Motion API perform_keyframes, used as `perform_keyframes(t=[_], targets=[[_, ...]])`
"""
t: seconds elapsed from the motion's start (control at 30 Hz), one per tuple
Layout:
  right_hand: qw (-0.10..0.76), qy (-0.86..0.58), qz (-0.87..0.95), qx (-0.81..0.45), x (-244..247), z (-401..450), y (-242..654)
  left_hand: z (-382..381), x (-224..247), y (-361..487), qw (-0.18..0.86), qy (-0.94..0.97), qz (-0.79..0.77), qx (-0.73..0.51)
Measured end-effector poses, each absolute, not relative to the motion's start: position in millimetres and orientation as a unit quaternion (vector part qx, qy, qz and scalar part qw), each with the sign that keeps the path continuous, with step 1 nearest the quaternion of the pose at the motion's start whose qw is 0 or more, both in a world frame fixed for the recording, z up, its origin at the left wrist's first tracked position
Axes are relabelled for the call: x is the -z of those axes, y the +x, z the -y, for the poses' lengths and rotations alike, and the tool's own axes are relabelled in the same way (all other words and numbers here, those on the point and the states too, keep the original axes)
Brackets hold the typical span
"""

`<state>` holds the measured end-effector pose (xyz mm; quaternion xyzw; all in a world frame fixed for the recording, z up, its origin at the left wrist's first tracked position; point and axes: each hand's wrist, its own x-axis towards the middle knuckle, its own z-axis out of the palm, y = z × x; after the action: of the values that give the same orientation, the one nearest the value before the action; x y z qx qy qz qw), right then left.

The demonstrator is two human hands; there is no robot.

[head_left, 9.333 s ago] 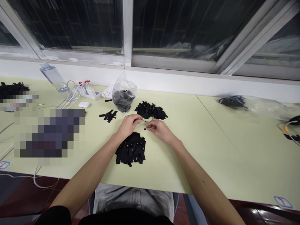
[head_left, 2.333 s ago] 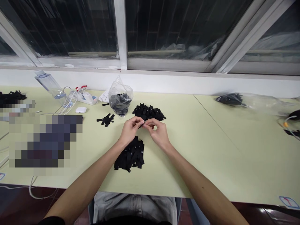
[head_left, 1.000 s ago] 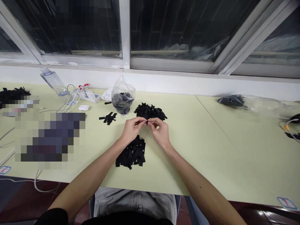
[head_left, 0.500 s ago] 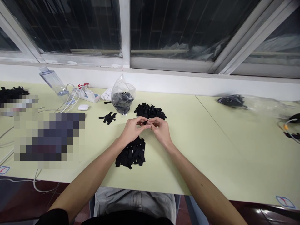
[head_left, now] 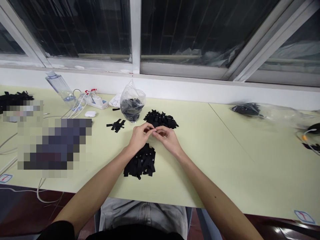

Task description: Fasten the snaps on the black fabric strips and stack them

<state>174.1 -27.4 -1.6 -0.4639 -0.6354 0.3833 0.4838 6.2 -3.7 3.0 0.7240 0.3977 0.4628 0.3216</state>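
we have both hands together over the middle of the bench (head_left: 225, 150), fingertips meeting. our left hand (head_left: 138, 137) and right hand (head_left: 168, 139) each pinch narrowly on one small black piece (head_left: 153, 130) held between them, lifted just off the surface; it is too small to tell what exactly it is. the pile of black strips (head_left: 140, 161) lies at six o'clock from our hands, partly under the left wrist, and a second heap of black strips (head_left: 160, 119) sits at twelve o'clock, just beyond the fingertips. at eleven o'clock stands a clear plastic bag (head_left: 132, 103) with dark bits inside, and a few loose strips (head_left: 116, 124) lie at ten o'clock. further off at ten o'clock are a water bottle (head_left: 60, 88), a power strip (head_left: 96, 101) with white cables, and a small white case (head_left: 90, 114).

we judge the main risk to be the piece slipping: the grip is on fingertips only, and a small twist could drop it into the black pile below, where it would be hard to find. our left wrist could also drag strips out of that pile and scatter them. reaching forward carelessly could mix the two heaps or tip the bag.
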Motion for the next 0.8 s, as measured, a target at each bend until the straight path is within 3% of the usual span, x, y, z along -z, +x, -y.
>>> perform_keyframes(t=[0.27, 0.47, 0.8], targets=[[0.504, -0.468, 0.620, -0.377, 4.5, 24.6, 178.3, 4.1, -2.8, 6.0, 0.331, 0.709, -0.399, -0.478], [0.592, -0.437, 0.525, -0.427, 0.7, 24.3, 176.6, 8.4, -6.5, 9.9, 0.364, 0.717, -0.375, -0.461], [0.643, -0.394, 0.419, -0.506, 3.3, 21.1, 177.5, 7.9, -2.2, 12.9, 0.276, 0.788, -0.345, -0.428]])
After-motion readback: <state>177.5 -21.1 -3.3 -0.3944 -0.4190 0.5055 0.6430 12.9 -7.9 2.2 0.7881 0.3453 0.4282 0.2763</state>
